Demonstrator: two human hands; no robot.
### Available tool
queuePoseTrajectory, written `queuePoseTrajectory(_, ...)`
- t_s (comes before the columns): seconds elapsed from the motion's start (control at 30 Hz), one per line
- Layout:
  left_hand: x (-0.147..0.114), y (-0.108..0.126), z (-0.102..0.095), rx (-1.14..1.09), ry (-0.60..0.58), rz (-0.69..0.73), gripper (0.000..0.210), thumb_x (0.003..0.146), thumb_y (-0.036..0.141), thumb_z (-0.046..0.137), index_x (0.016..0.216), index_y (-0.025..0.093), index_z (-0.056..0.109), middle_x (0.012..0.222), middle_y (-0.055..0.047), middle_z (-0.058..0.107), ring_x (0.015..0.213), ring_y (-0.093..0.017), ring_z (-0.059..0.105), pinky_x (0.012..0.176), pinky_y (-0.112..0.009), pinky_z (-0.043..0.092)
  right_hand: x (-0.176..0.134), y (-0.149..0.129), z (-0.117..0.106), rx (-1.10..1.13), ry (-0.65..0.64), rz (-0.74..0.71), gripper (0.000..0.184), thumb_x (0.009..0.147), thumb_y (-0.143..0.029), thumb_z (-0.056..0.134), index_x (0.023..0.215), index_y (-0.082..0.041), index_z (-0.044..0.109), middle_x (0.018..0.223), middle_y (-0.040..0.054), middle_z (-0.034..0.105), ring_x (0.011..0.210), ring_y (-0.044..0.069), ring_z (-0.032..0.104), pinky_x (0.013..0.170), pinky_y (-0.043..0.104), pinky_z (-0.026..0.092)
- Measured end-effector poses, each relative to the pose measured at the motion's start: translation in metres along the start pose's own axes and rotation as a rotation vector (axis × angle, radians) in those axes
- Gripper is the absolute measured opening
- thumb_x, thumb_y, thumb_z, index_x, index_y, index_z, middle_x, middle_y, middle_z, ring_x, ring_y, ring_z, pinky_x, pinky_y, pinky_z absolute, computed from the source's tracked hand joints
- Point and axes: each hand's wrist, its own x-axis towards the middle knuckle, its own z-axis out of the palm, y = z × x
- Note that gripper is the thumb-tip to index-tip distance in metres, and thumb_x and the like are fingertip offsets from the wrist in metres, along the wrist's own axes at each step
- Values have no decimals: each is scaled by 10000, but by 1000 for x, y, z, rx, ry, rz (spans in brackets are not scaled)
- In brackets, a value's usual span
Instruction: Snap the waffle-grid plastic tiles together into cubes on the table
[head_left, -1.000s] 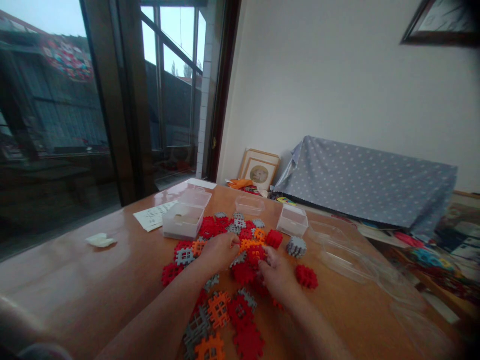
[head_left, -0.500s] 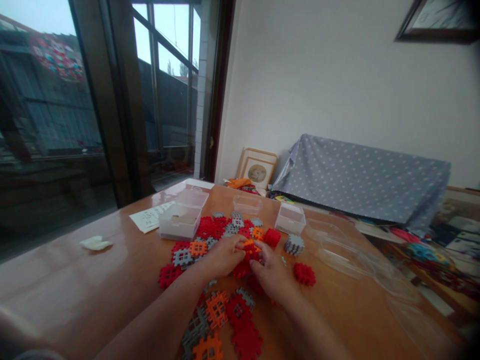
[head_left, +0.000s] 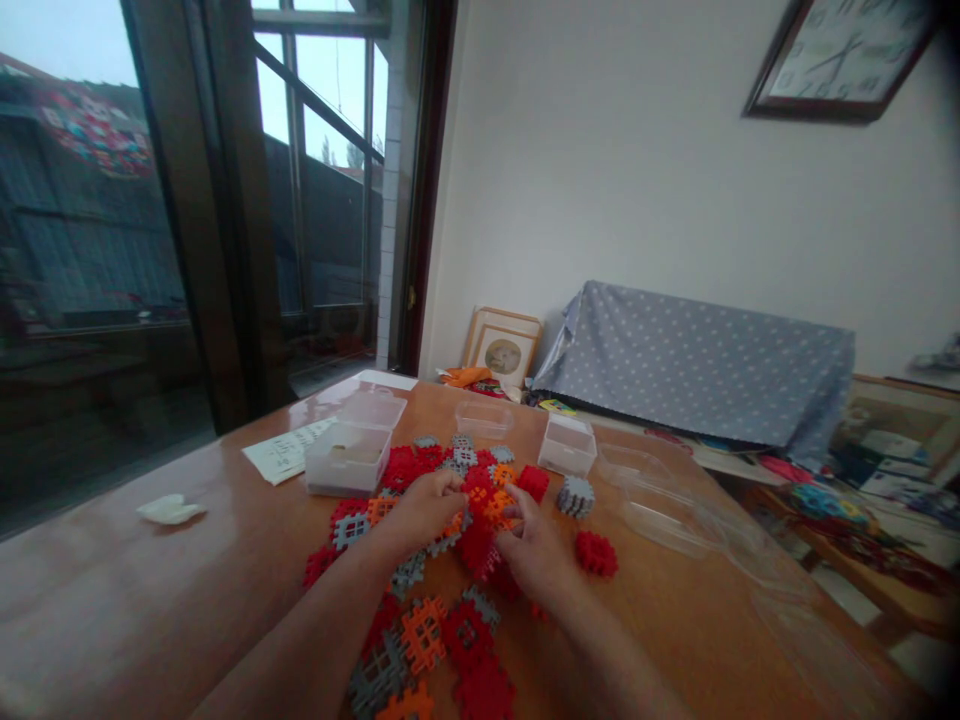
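My right hand has its thumb and fingers closed on a joined piece of red and orange interlocking building tiles. Just left of it, my left hand is closed, fingertips curled near the joined piece. A bit of orange tile shows under those fingertips; whether it is gripped I cannot tell. Loose tiles lie all around: an orange one, a grey one and a red one sit in front, below the wrists. Part of the joined piece is hidden by my fingers.
An open clear box stands behind my left hand, beside a printed sheet. A small clear box, a grey tile stack and a red one are to the right. Clear plastic trays lie farther right.
My hands have drawn apart, the left one moving off the joined piece. More of its red and orange tiles shows between them. The head view has tilted up and turned slightly right.
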Motion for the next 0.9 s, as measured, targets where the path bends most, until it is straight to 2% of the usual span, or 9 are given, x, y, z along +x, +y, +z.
queuePoseTrajectory(0.07, 0, -1, -9, 10, 47, -24, 135, 796, 303, 517, 774, 184, 576, 594, 60, 506, 531, -114, 451, 507, -224, 307, -1, 1, -3, 43, 0, 15, 745, 706, -137, 544, 1447, -171, 477, 1088, 80, 635, 624, 132, 592, 566, 263, 473)
queuePoseTrajectory(0.2, 4, -11, -20, 54, 121, -57, 121, 720, 292, 598, 754, 176, 611, 596, 45, 539, 567, -137, 489, 538, -239, 325, -1, 7, -5, 138, 27, 25, 717, 718, -162, 565, 1429, -174, 476, 1036, 59, 628, 639, 134, 578, 546, 243, 458)
queuePoseTrajectory(0.3, 6, -15, -21, 67, 187, -46, 283, 709, 311, 633, 949, 163, 665, 813, -18, 664, 774, -193, 599, 669, -265, 407, -3, 12, -6, 193, 48, 17, 682, 737, -191, 592, 1411, -180, 489, 1002, 44, 630, 665, 139, 573, 562, 240, 457)
queuePoseTrajectory(0.4, 4, -7, -14, 48, 208, -13, 392, 755, 356, 615, 1090, 158, 657, 1034, -71, 691, 973, -225, 618, 805, -285, 439, -7, 11, -7, 260, 59, 1, 635, 772, -236, 618, 1395, -199, 500, 991, 31, 630, 679, 139, 575, 577, 239, 454)
queuePoseTrajectory(0.5, -5, 10, -3, -35, 81, -1, 383, 835, 461, 567, 1066, 175, 673, 973, -45, 705, 901, -203, 630, 780, -280, 458, -14, 4, -8, 395, 47, 0, 624, 803, -283, 637, 1401, -207, 474, 986, 18, 620, 664, 126, 567, 580, 234, 447)
queuePoseTrajectory(0.63, -21, 28, 11, -363, -202, -125, 434, 850, 584, 580, 1021, 191, 646, 841, -1, 651, 753, -161, 581, 657, -254, 430, -19, -3, -11, 532, 44, 2, 620, 819, -315, 659, 1397, -215, 458, 980, 4, 603, 692, 122, 574, 623, 233, 451)
queuePoseTrajectory(0.7, -24, 31, 16, -491, -287, -189, 434, 835, 592, 610, 1020, 199, 623, 802, 15, 617, 696, -139, 555, 599, -234, 402, -20, -3, -13, 537, 49, 12, 619, 820, -317, 664, 1395, -217, 459, 987, 7, 604, 712, 129, 581, 640, 240, 458)
queuePoseTrajectory(0.77, -24, 30, 19, -525, -285, -233, 440, 805, 555, 667, 1066, 204, 616, 803, 23, 603, 659, -121, 533, 552, -215, 361, -19, -1, -14, 526, 58, 23, 612, 823, -321, 658, 1393, -213, 463, 989, 12, 605, 709, 135, 580, 630, 245, 457)
queuePoseTrajectory(0.9, -18, 27, 22, -466, -149, -259, 531, 740, 428, 740, 1194, 196, 590, 893, 0, 637, 673, -115, 545, 537, -206, 332, -18, 4, -12, 514, 86, 23, 596, 814, -328, 648, 1371, -198, 485, 945, 7, 602, 647, 126, 555, 574, 234, 426)
